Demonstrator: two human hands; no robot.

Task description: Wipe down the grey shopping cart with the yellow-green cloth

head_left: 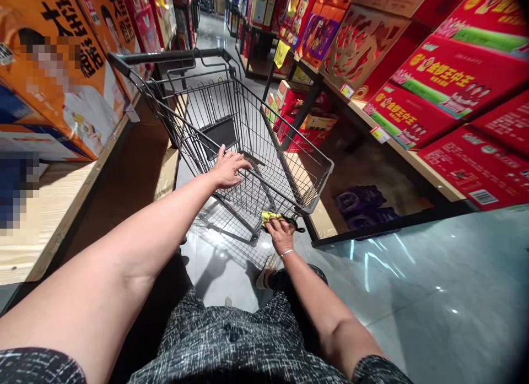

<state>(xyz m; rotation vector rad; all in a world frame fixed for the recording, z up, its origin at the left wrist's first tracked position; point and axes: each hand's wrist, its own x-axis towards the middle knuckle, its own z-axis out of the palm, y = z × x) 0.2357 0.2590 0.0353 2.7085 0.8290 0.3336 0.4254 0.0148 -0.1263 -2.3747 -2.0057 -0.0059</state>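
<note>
A black wire shopping cart (264, 128) stands tilted across my view in front of me. My left hand (228, 169) rests over its near side rail with fingers spread and thumb raised. My right hand (281, 232), with a thin bracelet at the wrist, is closed on a yellow and dark cloth (271, 215). That cloth lies against the near lower corner of the cart; my fingers cover part of it. A dark panel (219, 136) is fixed inside the basket.
Stacked red gift boxes (446, 78) fill the right shelf, with purple packs (359, 205) below it. Large orange cartons (61, 59) stand on the wooden left shelf (45, 207). Shiny grey floor (433, 274) stretches to the right, and an aisle (212, 31) runs away ahead.
</note>
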